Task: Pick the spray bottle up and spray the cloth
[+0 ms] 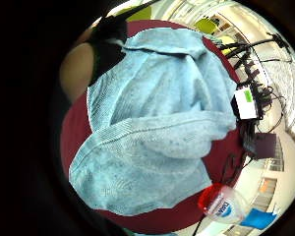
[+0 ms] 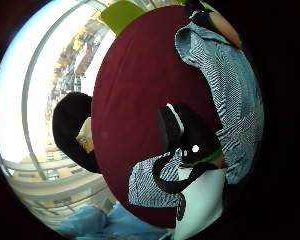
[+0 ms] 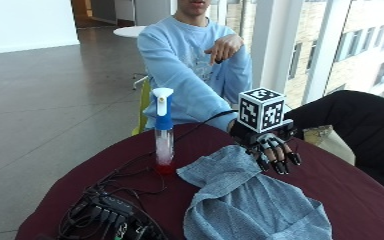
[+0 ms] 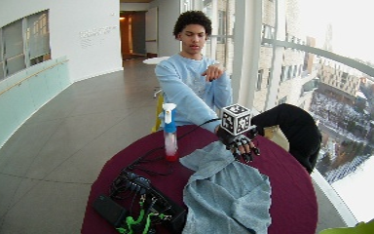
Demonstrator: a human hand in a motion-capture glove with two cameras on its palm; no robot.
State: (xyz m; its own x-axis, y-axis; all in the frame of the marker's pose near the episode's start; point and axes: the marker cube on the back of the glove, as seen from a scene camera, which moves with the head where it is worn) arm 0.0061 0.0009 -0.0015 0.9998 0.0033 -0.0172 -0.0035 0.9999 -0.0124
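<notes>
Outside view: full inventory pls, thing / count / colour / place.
spray bottle: 1, clear body, blue collar, white head; upright on the table, beside the cloth, untouched
cloth: 1, light blue-grey; rumpled on the table
table: 1, round, dark red top
cables and hub: 1 tangle, black; table edge beside the bottle
black coat: 1; draped on a seat beside the table
green chair: 1; behind the person
right hand: black glove, fingers hanging relaxed over the cloth's near corner, holding nothing
left hand: bare, raised at the chest
</notes>
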